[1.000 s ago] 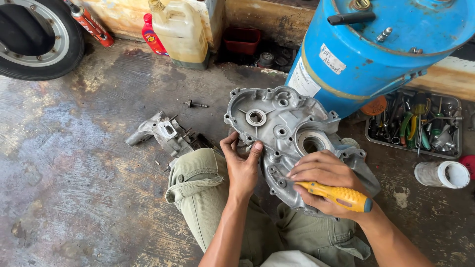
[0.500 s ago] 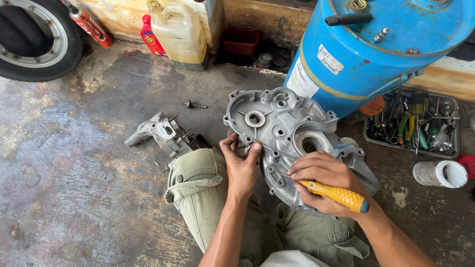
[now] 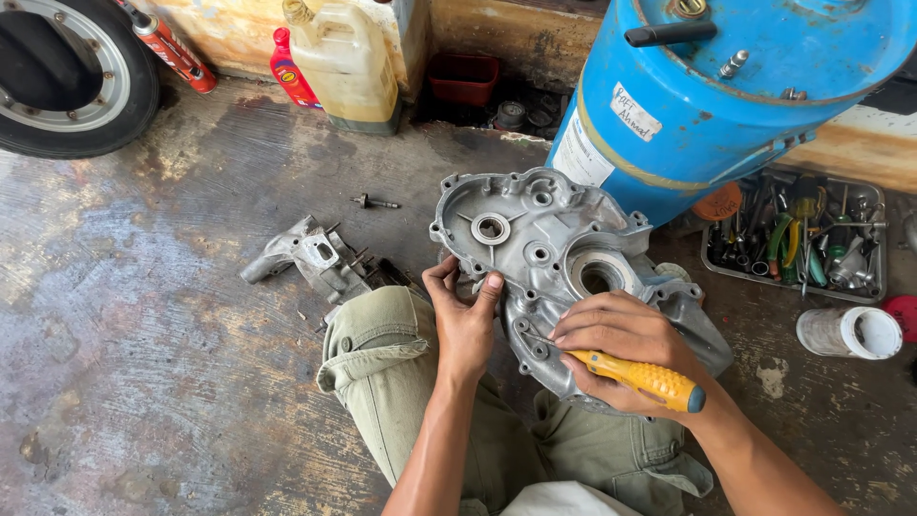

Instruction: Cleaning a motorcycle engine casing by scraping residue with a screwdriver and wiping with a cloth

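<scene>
In the head view, the left hand (image 3: 465, 315) pinches the near edge of the grey cast-metal engine cover (image 3: 559, 258), which lies on the concrete floor (image 3: 143, 363) against the blue steel drum (image 3: 726, 96). The right hand (image 3: 621, 349) grips a yellow-handled screwdriver (image 3: 642, 377), tip on the cover.
</scene>
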